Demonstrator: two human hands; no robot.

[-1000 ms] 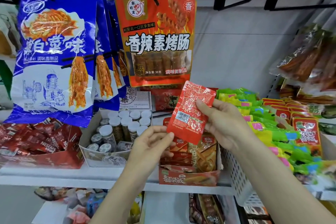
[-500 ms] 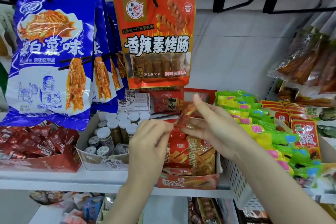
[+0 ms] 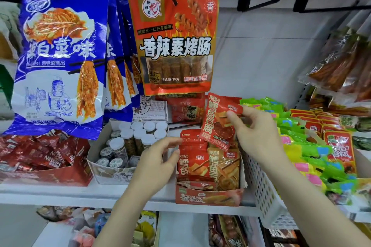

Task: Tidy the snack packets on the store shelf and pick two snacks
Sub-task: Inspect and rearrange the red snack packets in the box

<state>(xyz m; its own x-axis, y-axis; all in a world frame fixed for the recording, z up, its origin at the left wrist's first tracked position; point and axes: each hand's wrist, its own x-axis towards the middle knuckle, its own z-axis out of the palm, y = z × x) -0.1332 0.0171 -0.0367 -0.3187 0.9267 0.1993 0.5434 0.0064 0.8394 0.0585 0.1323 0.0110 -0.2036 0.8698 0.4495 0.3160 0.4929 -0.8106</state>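
Right hand (image 3: 259,134) pinches a red packet (image 3: 219,121) by its upper right corner above the red display box (image 3: 208,196), which stands between a white basket (image 3: 261,182) and a jar carton (image 3: 112,168). Packet upright (long axis vertical, slightly tilted), printed face forward. Left hand (image 3: 154,163), fingers loosely apart, touches the boxed packets' (image 3: 208,162) left edge.

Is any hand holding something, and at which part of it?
The right hand pinches a red snack packet near its upper right corner. The left hand holds nothing.
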